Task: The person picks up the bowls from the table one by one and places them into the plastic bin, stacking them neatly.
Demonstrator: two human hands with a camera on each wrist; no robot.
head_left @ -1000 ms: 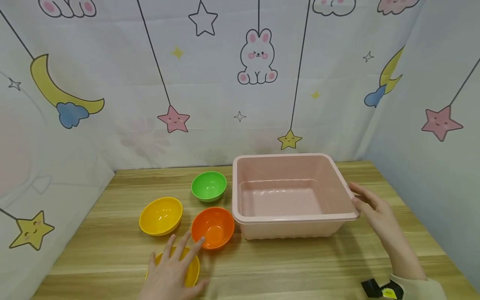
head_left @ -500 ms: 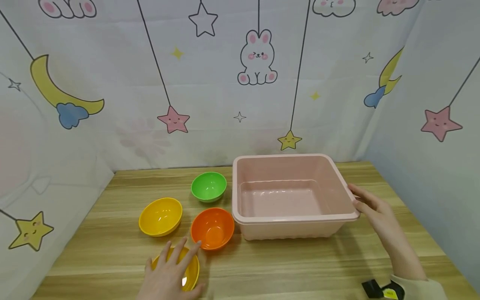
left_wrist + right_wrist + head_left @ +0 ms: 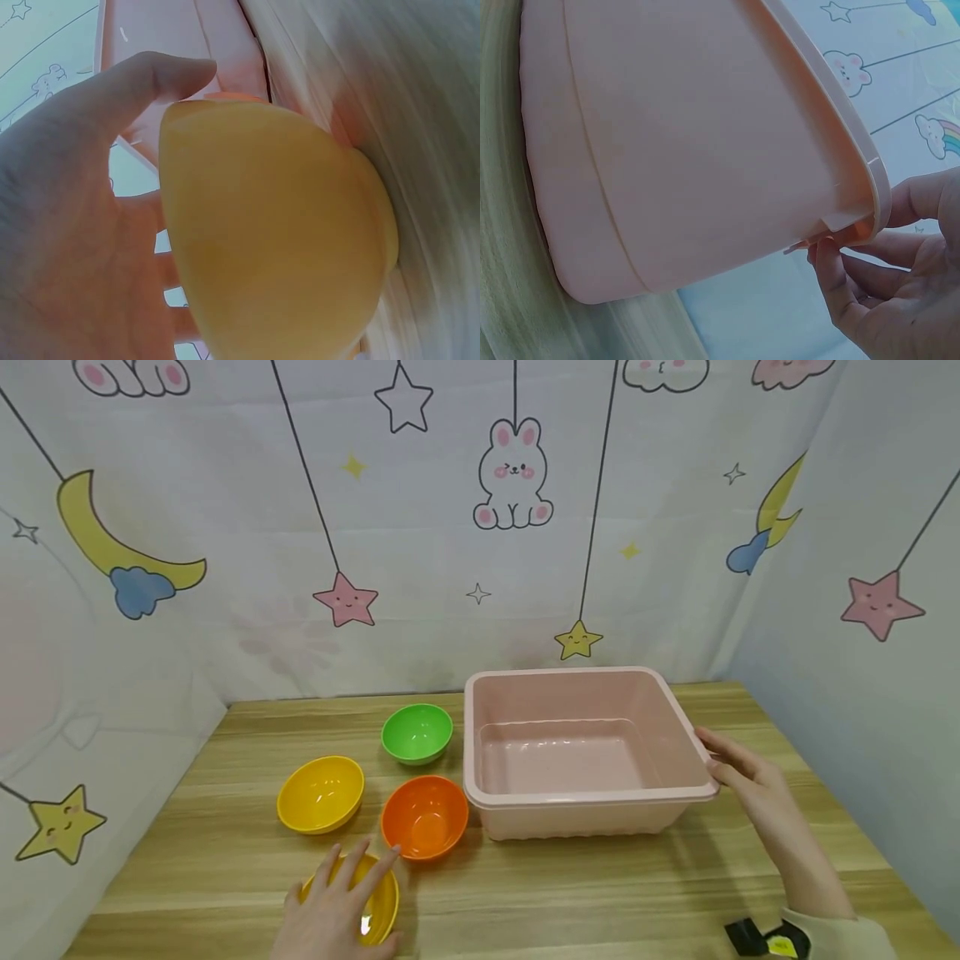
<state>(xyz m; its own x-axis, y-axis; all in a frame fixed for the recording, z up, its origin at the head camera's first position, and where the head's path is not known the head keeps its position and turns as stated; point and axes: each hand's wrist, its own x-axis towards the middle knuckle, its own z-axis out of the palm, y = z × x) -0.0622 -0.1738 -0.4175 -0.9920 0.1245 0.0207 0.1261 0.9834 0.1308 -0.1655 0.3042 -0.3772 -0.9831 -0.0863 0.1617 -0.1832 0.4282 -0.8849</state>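
Note:
My left hand (image 3: 330,910) is spread over the nearer yellow bowl (image 3: 382,906) at the lower left. In the left wrist view that bowl (image 3: 270,232) stands on the table, with the thumb reaching past its rim and the other fingers partly hidden behind it. An orange bowl (image 3: 425,827) is just beyond the fingertips. At the right, my right hand (image 3: 750,789) pinches the rim of a pink plastic basin (image 3: 592,797) near its front right corner. The right wrist view has the thumb on the rim's outer edge and fingers curled beneath it.
Behind the orange bowl is a green bowl (image 3: 417,735), close to the basin's left side. A second yellow bowl (image 3: 321,795) sits farther left. All stand on a wooden table (image 3: 570,893), with a printed cloth (image 3: 420,543) hanging along its back and sides.
My left hand has drawn slightly back toward the near edge and left, uncovering more of the nearer yellow bowl. The right hand and the basin stay in place.

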